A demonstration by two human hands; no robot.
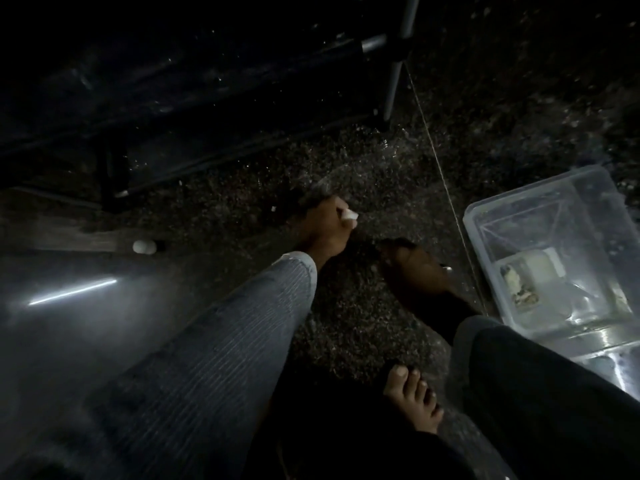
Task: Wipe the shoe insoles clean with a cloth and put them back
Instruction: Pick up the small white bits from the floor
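Note:
My left hand (pixel 323 232) is curled in a fist low over the speckled floor and grips a small white cloth (pixel 349 214), which sticks out on the fist's right side. A dark shape (pixel 311 199) lies just beyond the fist; the darkness hides what it is. My right hand (pixel 414 268) reaches down to the right of the left hand, deep in shadow, its fingers pointing at the floor. Whether it holds anything cannot be made out. No shoe or insole can be told apart in the dark.
A clear plastic bin (pixel 491 216) with small items inside stands at the right. A dark rack with metal tubes (pixel 393 88) fills the back. A small white object (pixel 143 247) lies at the left by a wooden edge. My bare foot (pixel 415 396) rests below.

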